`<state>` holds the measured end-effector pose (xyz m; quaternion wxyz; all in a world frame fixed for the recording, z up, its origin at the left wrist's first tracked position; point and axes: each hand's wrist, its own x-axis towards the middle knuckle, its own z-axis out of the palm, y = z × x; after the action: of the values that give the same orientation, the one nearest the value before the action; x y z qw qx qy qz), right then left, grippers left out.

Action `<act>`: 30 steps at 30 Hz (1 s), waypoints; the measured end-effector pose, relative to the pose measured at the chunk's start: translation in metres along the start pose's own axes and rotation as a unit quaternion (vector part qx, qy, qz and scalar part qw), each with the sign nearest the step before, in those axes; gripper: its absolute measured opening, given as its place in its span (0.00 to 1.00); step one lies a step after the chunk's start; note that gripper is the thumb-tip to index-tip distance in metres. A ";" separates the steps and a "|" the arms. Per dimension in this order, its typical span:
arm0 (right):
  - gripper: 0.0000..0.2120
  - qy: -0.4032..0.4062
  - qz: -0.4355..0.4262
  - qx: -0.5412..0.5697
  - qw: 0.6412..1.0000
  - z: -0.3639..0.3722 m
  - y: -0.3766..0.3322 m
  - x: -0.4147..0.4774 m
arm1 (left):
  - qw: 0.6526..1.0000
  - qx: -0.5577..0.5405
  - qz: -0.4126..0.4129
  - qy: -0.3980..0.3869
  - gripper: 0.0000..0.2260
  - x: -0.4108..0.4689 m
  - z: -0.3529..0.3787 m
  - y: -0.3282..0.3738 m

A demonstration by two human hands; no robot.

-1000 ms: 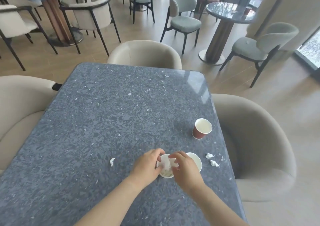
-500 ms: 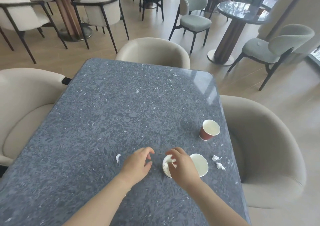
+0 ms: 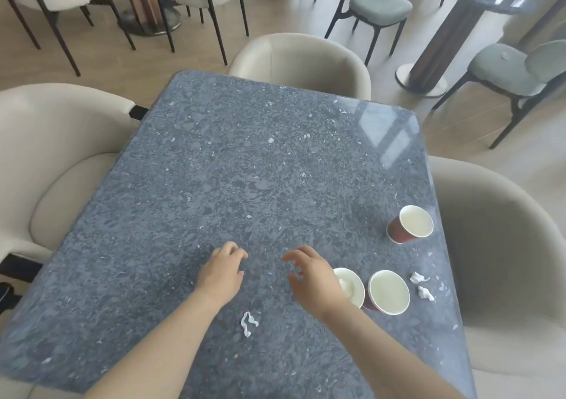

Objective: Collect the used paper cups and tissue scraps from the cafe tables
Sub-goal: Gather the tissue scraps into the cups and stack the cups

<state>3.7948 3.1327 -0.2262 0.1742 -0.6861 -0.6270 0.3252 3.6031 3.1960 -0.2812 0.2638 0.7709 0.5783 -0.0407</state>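
Note:
Three red paper cups with white insides stand on the grey speckled table (image 3: 245,165). One cup (image 3: 412,224) is near the right edge. Two stand side by side nearer me: an empty cup (image 3: 388,292) and a cup (image 3: 350,286) with crumpled tissue inside, partly hidden by my right hand (image 3: 312,279). That hand hovers just left of it, fingers spread, holding nothing. My left hand (image 3: 222,271) floats over the table, fingers loosely curled and empty. A tissue scrap (image 3: 248,323) lies between my forearms. Two more scraps (image 3: 422,285) lie right of the cups.
Beige upholstered chairs surround the table: one at the far end (image 3: 300,58), one on the left (image 3: 55,141), one on the right (image 3: 502,245). Beyond are a round table on a pedestal (image 3: 441,31) and green-seated chairs (image 3: 379,6).
My right hand has let go of the tissue-filled cup and moved left and up. My left hand has drawn away from the cup. The view has shifted closer to the table.

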 end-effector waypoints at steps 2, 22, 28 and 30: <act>0.15 0.007 0.004 0.002 1.000 0.001 0.004 -0.001 | 1.000 0.006 0.007 -0.017 0.15 0.005 0.006 -0.003; 0.15 0.052 -0.016 0.009 0.999 -0.003 -0.003 -0.022 | 0.986 -0.008 0.129 -0.107 0.09 -0.055 0.032 -0.005; 0.15 0.078 -0.008 0.022 0.997 -0.011 0.004 -0.036 | 0.985 0.005 0.130 -0.110 0.07 -0.054 0.037 0.000; 0.15 0.090 -0.010 0.021 0.996 -0.016 0.006 -0.040 | 0.987 -0.002 0.122 -0.107 0.08 -0.053 0.037 0.003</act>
<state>3.8101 3.0959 -0.2097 0.2472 -0.7029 -0.6084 0.2732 3.5976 3.1328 -0.2921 0.3290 0.8263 0.4485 -0.0890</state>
